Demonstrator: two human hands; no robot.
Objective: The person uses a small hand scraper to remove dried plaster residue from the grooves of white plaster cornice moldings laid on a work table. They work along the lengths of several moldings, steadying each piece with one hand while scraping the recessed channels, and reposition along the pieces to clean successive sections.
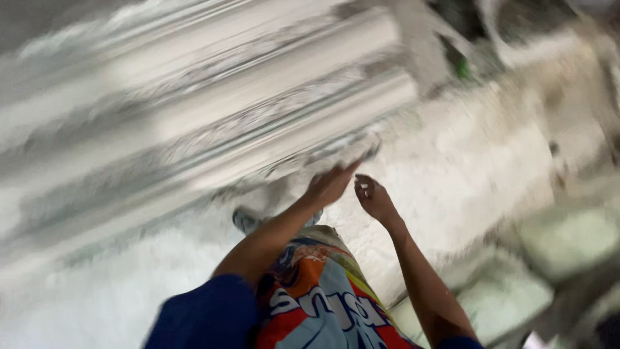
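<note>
Nearest us, our blue sleeve (206,313) and a brightly printed garment (323,297) fill the lower edge. Our left hand (330,184) reaches with fingers extended to the blurred end of long pale ridged lengths (258,123), apparently touching them; whether it grips we cannot tell. Our right hand (373,197) hovers just beside, loosely curled, empty.

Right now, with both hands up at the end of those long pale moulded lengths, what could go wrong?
1. The left hand reaches the end of the stacked long white ribbed mouldings; fingers could get pinched if a length shifts.
2. The right hand hangs open and holds nothing, so a sliding length might go unsupported.
3. The white dusty floor may be slippery, and the view is heavily blurred.
</note>
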